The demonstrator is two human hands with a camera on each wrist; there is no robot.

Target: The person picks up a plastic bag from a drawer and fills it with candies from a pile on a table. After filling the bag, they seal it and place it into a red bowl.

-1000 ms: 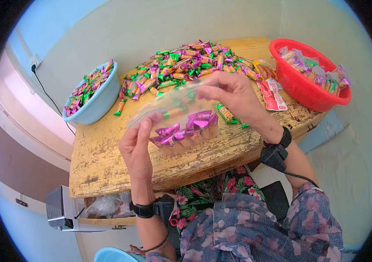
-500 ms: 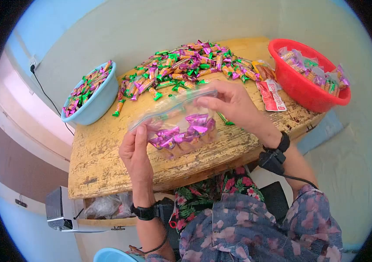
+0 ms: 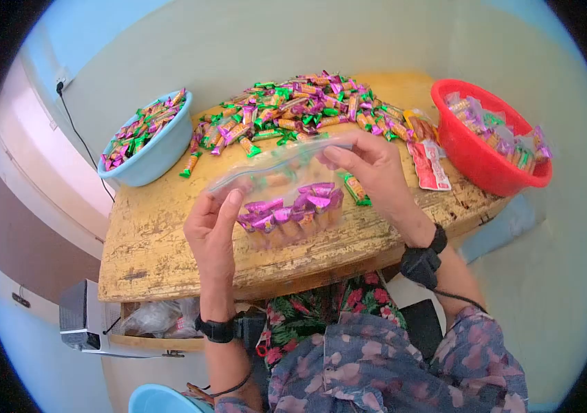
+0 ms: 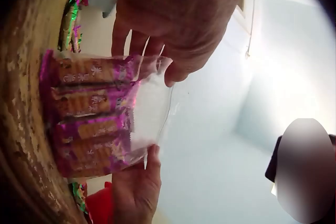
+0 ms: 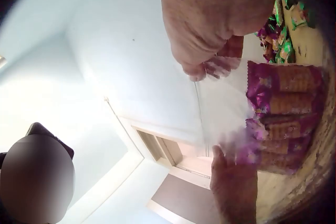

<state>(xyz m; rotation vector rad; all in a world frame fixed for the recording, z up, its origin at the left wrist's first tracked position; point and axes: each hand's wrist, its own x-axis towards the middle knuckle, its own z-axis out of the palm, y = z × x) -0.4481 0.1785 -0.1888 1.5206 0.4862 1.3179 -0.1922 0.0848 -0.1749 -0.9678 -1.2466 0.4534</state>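
Observation:
A clear zip bag [image 3: 283,180] hangs upright between both hands over the front of the table. Several purple-wrapped snack bars [image 4: 92,116] stand side by side in its lower part. My left hand [image 3: 214,230] pinches the bag's left top corner, thumb on the near side. At the right top corner my right hand [image 3: 370,171] pinches the zip edge between thumb and fingers. The zip strip runs between the two thumbs. In the right wrist view the same purple packs [image 5: 286,113] show through the clear plastic, close over the table.
A heap of purple and green snack bars [image 3: 293,110] covers the back of the worn yellow table [image 3: 162,241]. A blue basin [image 3: 149,155] of bars stands left; a red basin [image 3: 489,172] of filled bags stands right. A red-and-white packet [image 3: 430,165] lies beside it.
The bag's zip edge looks straighter and the packs hang more evenly than half a second ago. Both hands keep their pinch on the corners. The head view has shifted slightly.

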